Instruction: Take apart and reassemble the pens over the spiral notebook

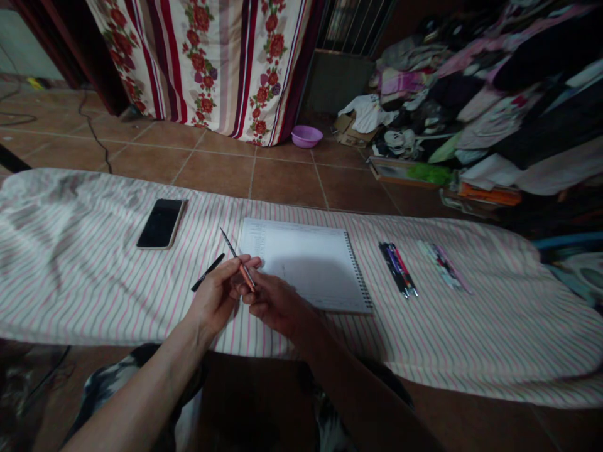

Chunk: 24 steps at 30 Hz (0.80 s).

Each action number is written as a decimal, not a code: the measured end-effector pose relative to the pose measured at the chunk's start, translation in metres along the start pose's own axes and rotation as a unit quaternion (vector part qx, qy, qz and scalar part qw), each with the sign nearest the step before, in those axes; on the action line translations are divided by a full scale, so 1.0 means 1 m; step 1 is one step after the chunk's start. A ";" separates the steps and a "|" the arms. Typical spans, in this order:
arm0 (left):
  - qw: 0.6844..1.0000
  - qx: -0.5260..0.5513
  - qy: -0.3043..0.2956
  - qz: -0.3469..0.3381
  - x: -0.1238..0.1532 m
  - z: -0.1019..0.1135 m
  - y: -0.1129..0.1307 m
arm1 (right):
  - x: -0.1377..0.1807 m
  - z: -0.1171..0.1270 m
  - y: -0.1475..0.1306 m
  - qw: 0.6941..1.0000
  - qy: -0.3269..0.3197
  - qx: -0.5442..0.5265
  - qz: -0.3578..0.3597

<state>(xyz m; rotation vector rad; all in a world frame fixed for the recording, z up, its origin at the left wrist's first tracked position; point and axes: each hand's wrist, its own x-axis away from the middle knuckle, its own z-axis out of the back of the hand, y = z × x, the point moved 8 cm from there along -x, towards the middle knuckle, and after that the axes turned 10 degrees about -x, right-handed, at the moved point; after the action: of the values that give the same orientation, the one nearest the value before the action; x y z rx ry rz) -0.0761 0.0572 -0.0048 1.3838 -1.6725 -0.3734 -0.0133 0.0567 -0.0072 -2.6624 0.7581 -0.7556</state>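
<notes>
Nearest, the left hand [214,301] grips a black pen part [207,273] while the right hand [276,304] pinches the thin pen [235,254] near the notebook [306,263]'s left edge; lining the 2 pieces up steadily seems wise.

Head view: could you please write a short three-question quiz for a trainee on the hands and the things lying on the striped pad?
1. True or false: the phone lies to the left of the notebook.
2. What do the left hand and the right hand grip between them? A) a thin pen B) a spoon C) a pair of scissors
3. Fill in: the bundle of pens lies on the ___ side of the notebook, by its spiral.
Key: 1 true; 2 A; 3 right.
</notes>
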 end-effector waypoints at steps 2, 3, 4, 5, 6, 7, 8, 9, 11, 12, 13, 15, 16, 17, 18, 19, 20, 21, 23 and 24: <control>1.000 0.004 0.005 0.005 0.000 0.001 -0.002 | -0.001 0.001 0.000 1.000 0.006 0.021 0.012; 1.000 0.004 0.007 0.006 -0.001 0.001 -0.002 | -0.002 0.001 0.000 0.999 0.007 0.034 0.022; 1.000 0.003 0.009 0.005 -0.001 0.002 -0.002 | -0.002 0.000 -0.001 0.998 0.006 0.048 0.036; 1.000 0.001 0.010 0.005 -0.001 0.002 -0.003 | -0.002 0.000 -0.003 0.997 0.006 0.064 0.053; 1.000 -0.003 0.009 0.004 -0.001 0.002 -0.002 | -0.003 0.000 -0.004 0.994 0.005 0.079 0.071; 1.000 -0.006 0.008 0.004 0.000 0.002 -0.002 | -0.003 0.000 -0.006 0.991 0.007 0.096 0.088; 1.000 -0.009 0.004 0.005 0.000 0.002 -0.002 | -0.002 0.001 -0.007 0.988 0.010 0.114 0.103; 1.000 -0.010 -0.001 0.009 0.000 0.001 -0.002 | -0.002 0.001 -0.008 0.984 0.016 0.134 0.115; 1.000 -0.011 -0.008 0.016 0.002 -0.001 -0.002 | 0.000 0.002 -0.009 0.977 0.027 0.162 0.132; 1.000 -0.011 -0.010 0.020 0.003 -0.001 -0.002 | 0.000 0.001 -0.009 0.976 0.029 0.169 0.137; 1.000 -0.010 -0.011 0.022 0.004 -0.002 -0.002 | 0.001 0.001 -0.009 0.975 0.030 0.173 0.138; 1.000 -0.009 -0.013 0.020 0.005 -0.004 -0.002 | 0.001 -0.001 -0.009 0.974 0.031 0.175 0.137; 1.000 -0.007 -0.014 0.015 0.006 -0.005 -0.001 | 0.002 -0.001 -0.010 0.974 0.033 0.178 0.137; 1.000 -0.006 -0.015 0.010 0.007 -0.006 -0.001 | 0.002 -0.001 -0.010 0.973 0.038 0.182 0.138; 1.000 -0.004 -0.014 0.007 0.007 -0.006 -0.001 | 0.002 -0.001 -0.011 0.971 0.046 0.188 0.139; 1.000 -0.002 -0.011 0.007 0.007 -0.006 -0.002 | 0.003 -0.001 -0.011 0.969 0.054 0.193 0.141; 1.000 0.000 -0.008 0.008 0.007 -0.006 -0.003 | 0.003 0.000 -0.012 0.967 0.060 0.199 0.144; 1.000 0.001 -0.004 0.009 0.007 -0.006 -0.003 | 0.003 0.000 -0.012 0.965 0.064 0.206 0.149; 1.000 0.004 0.006 0.009 0.007 -0.006 -0.004 | 0.004 -0.001 -0.013 0.958 0.070 0.226 0.162; 1.000 0.005 0.012 0.008 0.008 -0.006 -0.003 | 0.004 -0.002 -0.013 0.953 0.073 0.240 0.170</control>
<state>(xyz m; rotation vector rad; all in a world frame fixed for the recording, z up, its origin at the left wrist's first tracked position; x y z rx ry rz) -0.0691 0.0511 -0.0008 1.3765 -1.6667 -0.3401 -0.0059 0.0651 0.0014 -1.9974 0.9030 -0.9102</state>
